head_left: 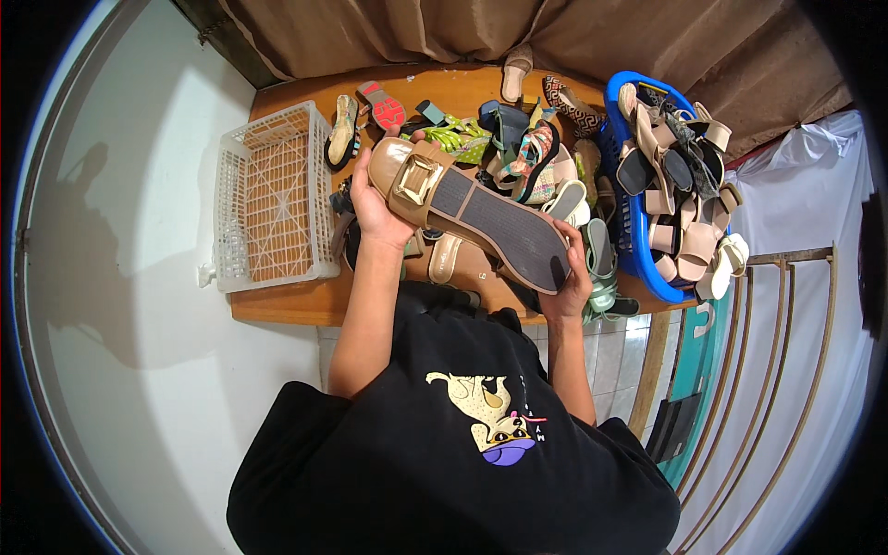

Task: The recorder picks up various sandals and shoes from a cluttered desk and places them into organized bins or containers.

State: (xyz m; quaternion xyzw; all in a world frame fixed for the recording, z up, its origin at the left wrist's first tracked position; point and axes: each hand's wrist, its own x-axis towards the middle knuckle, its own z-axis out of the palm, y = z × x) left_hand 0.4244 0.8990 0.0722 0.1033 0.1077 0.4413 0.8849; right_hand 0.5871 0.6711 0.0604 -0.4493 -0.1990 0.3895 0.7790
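Note:
Both of my hands hold a tan slide sandal (511, 228) above the near part of the table, slanting from upper left to lower right. A wide strap with a large gold rectangular buckle (417, 179) crosses its toe end. A dark grey surface with a tan border runs along the rest. My left hand (381, 205) grips the toe end, fingers behind it and mostly hidden. Around the heel end, my right hand (570, 280) is closed from the side. Below the held sandal, another tan sandal (445, 258) lies on the table, partly covered.
A white plastic crate (324, 199) stands at the table's left. A blue basket (633, 242) heaped with sandals stands at the right edge. Loose shoes, including green strappy sandals (460, 137) and a red-soled shoe (382, 105), crowd the wooden table (277, 306). Brown curtains (444, 32) hang behind.

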